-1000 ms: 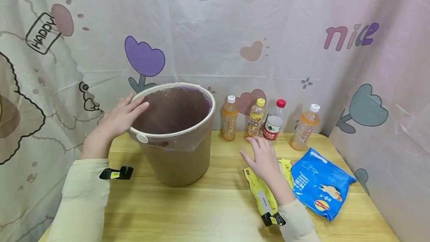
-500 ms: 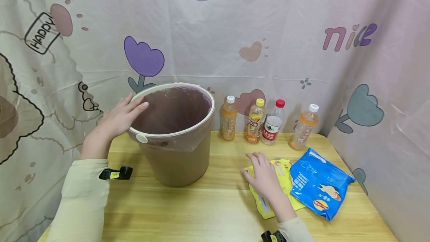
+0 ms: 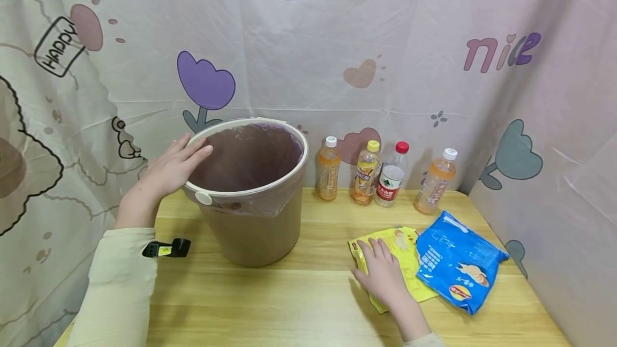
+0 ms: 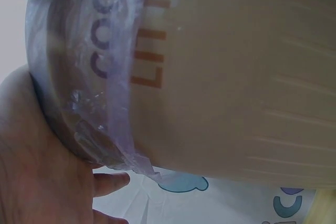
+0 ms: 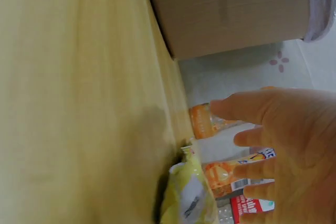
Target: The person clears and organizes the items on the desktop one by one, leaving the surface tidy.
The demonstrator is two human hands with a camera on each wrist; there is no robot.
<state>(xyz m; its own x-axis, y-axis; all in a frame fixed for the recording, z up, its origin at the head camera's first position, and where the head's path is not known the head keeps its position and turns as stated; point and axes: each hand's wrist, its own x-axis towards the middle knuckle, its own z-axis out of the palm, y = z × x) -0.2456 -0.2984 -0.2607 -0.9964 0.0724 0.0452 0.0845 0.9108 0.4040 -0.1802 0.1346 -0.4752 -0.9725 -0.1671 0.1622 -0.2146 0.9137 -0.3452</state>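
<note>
From here I am resting the left hand (image 3: 168, 173) on the near-left rim of the brown bin (image 3: 255, 229), its fingers lying relaxed over the edge without clasping it. The bin is standing upright on the wood-grained table (image 3: 270, 304). In the left wrist view its side is showing capitals cut off by the frame, "COO" under the clear liner (image 4: 118, 114) and orange ones seemingly starting "LIT".

I am holding the right hand (image 3: 383, 277) over the yellow packet (image 3: 408, 261), fingers spread and gripping nothing; I cannot tell whether they are touching it. The packet is lying flat, its print too small to read, and the blue packet (image 3: 441, 277) is overlapping its right edge, displaying a red-and-yellow logo and small white characters.

Behind, the red-capped bottle (image 3: 391, 178) is wearing a white-and-red label with a green emblem, just beside the yellow-capped bottle (image 3: 365, 178). The backdrop (image 3: 289, 42) is reading "HAPPY" and "nice".
</note>
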